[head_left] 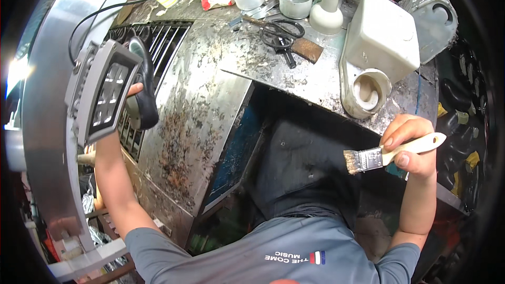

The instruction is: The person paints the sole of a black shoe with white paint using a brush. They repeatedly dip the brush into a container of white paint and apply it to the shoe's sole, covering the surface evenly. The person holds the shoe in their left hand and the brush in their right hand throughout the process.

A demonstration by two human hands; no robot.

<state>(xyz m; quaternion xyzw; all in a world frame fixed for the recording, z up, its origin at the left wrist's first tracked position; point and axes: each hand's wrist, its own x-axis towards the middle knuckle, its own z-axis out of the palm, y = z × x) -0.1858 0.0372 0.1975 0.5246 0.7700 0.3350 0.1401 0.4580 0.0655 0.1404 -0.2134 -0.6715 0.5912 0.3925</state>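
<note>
Right hand (410, 144), at the right of the frame, has its grip closed round the pale handle of a flat paintbrush (386, 155); the bristles point left and look dirty and stiff, hanging over the dark gap below the table edge, touching nothing. Left hand (134, 100) is over at the left, mostly hidden, with its grip wrapped on a black curved piece (144, 87) that sits right beside a square grey lamp housing (102, 92) with a grid of small cells in its face. That housing is next to a broad curved silvery metal band (44, 126) running down the left edge. The hand sits against a black slatted grille (163, 42), which joins a big curved metal panel (194, 110), scuffed and speckled with rusty brown patches, filling the middle left. On the grimy table (315, 79) at the top there's a pair of black scissors (281, 34), a white bottle-shaped thing (329, 8), a round clear tub (295, 1), and a white boxy plastic tank (381, 34) with a round opening (368, 89) just below it. Grey T-shirt (273, 252) at the bottom.
</note>
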